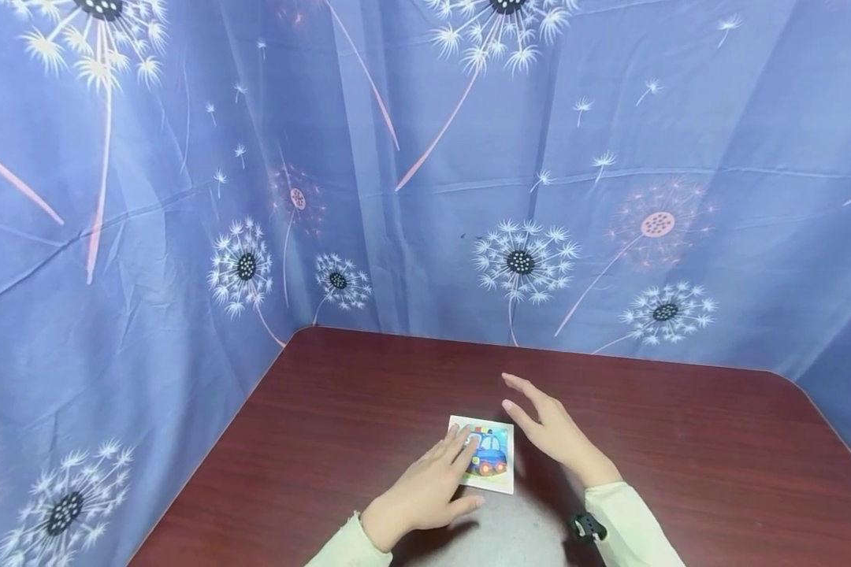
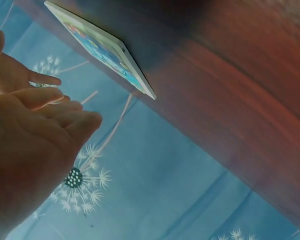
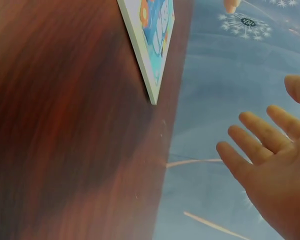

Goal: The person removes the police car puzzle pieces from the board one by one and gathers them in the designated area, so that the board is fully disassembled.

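Observation:
A square picture puzzle board (image 1: 492, 453) with a white rim and a blue cartoon car lies flat on the table. My left hand (image 1: 429, 484) hovers over its left side with fingers extended, covering part of the picture. In the left wrist view a gap shows between the left hand (image 2: 35, 135) and the board (image 2: 102, 50). To the right of the board my right hand (image 1: 556, 429) is held above the table, its fingers spread and nothing in them. The right wrist view shows that hand (image 3: 275, 155) apart from the board (image 3: 152, 40).
The dark red wooden table (image 1: 354, 394) has rounded far corners. Behind it and along its left side hangs a blue curtain (image 1: 425, 236) with a dandelion print. A dark band (image 1: 589, 526) sits on the right wrist, over a pale sleeve (image 1: 627, 520).

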The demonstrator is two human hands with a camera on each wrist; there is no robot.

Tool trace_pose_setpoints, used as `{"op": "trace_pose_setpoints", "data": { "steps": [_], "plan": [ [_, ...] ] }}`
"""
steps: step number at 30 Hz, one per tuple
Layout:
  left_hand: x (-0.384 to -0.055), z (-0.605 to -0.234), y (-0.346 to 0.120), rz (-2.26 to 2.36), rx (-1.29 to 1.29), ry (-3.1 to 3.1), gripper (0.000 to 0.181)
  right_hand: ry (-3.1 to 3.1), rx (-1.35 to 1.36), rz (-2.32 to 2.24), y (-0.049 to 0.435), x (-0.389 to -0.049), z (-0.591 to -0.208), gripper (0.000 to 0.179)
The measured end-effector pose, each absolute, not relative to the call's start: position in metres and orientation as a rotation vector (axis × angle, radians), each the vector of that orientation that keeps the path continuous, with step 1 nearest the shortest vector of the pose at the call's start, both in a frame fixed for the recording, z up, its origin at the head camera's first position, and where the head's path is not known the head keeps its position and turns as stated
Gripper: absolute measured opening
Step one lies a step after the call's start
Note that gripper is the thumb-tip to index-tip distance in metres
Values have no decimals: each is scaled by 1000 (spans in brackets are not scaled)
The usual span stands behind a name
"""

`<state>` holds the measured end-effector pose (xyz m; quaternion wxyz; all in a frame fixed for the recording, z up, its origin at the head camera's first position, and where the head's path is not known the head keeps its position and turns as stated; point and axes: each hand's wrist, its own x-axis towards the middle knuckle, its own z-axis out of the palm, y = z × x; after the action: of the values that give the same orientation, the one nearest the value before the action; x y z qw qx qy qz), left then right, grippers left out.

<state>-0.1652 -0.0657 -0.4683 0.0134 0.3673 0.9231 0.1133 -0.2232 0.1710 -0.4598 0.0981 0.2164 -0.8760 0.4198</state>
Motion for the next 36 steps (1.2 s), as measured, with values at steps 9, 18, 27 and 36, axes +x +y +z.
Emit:
{"op": "trace_pose_setpoints", "data": {
  "steps": [9,18,27,36],
  "plan": [
    [-164,-475,-58,214,1141,2811,78,-2615,699,1466,155,-230,-469,44],
    [-167,-478,-51,59,1184,2773,78,-2654,927,1545,142,-242,-473,35],
    [-167,-479,-50,48,1157,2744,76,-2721,1058,1476,137,-257,-489,33],
    [-165,-478,-49,53,1150,2743,76,-2785,1012,1475,131,-260,-493,31]
  ]
}}
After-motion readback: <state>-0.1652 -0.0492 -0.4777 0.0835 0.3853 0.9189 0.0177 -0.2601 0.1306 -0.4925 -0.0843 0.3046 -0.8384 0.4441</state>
